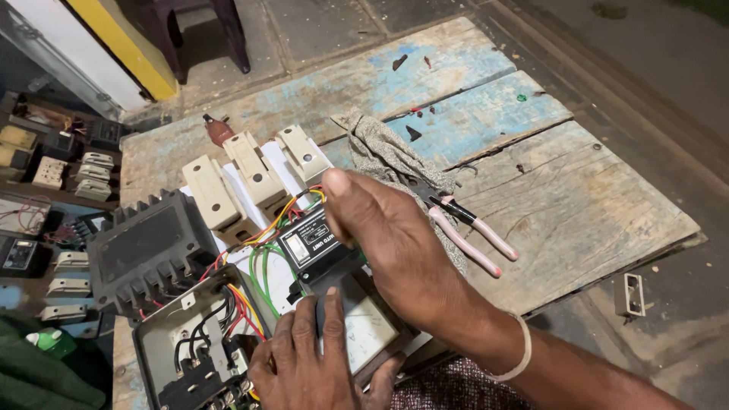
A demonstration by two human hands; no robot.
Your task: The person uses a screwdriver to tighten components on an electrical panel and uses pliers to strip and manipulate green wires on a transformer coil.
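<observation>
My right hand [395,243] reaches in from the lower right of the frame, its fingers clasped around a small black plastic relay box [310,247] at the centre, thumb up along its far edge. My left hand [311,361], at the bottom centre, presses its fingers flat on a panel meter [372,330] with a pale glossy face; those fingers are released, grasping nothing. The box sits just above the meter, with red, yellow and green wires [262,262] bunched at its left side. Left of them stands a ribbed black casing [148,250], and below it an open grey metal box [194,342] full of wiring. Three cream plastic fuse carriers [254,171] lie above the centre. A crumpled grey cloth [380,152] and pink-handled pliers [467,231] rest to the right on the rough wooden bench [577,205] with its worn blue paint.
</observation>
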